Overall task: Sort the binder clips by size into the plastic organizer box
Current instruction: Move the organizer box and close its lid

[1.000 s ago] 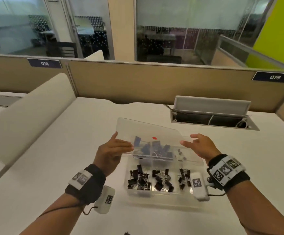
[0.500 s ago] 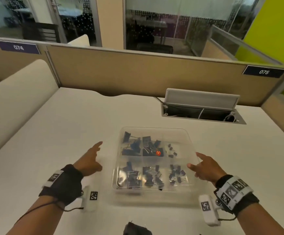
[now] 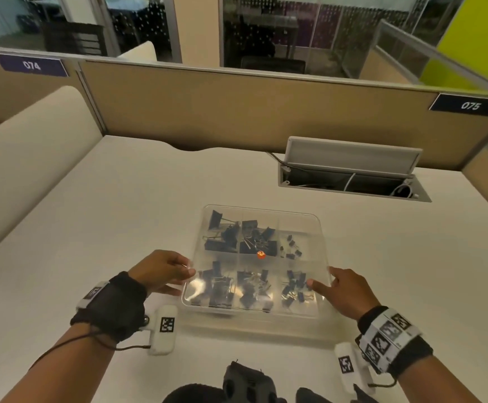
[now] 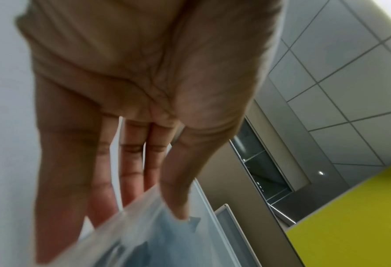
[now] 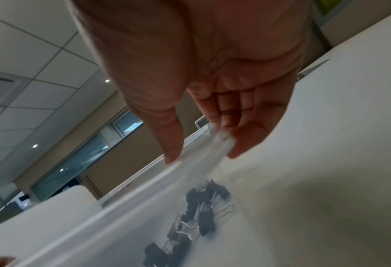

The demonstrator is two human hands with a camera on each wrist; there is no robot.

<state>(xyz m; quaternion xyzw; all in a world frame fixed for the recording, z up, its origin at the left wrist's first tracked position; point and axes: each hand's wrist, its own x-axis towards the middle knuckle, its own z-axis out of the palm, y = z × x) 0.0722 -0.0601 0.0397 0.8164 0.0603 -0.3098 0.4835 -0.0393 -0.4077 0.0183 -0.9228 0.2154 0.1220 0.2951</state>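
Note:
A clear plastic organizer box lies on the white desk with its lid down. Black binder clips fill its six compartments: large ones on the left, small ones on the right. My left hand pinches the box's near-left edge, fingers over the lid and thumb lower. In the left wrist view the left hand clamps a corner of the box. My right hand grips the near-right edge, thumb on the lid. The right wrist view shows the rim between thumb and fingers, with clips beneath.
An open cable hatch sits in the desk behind the box to the right. A tan partition closes off the back, and a cream curved divider runs along the left. A dark object lies at the near edge.
One second ago both hands held the lid raised over the box. The lid then came down and the hands drew away. Now both hands hold the box's near side edges.

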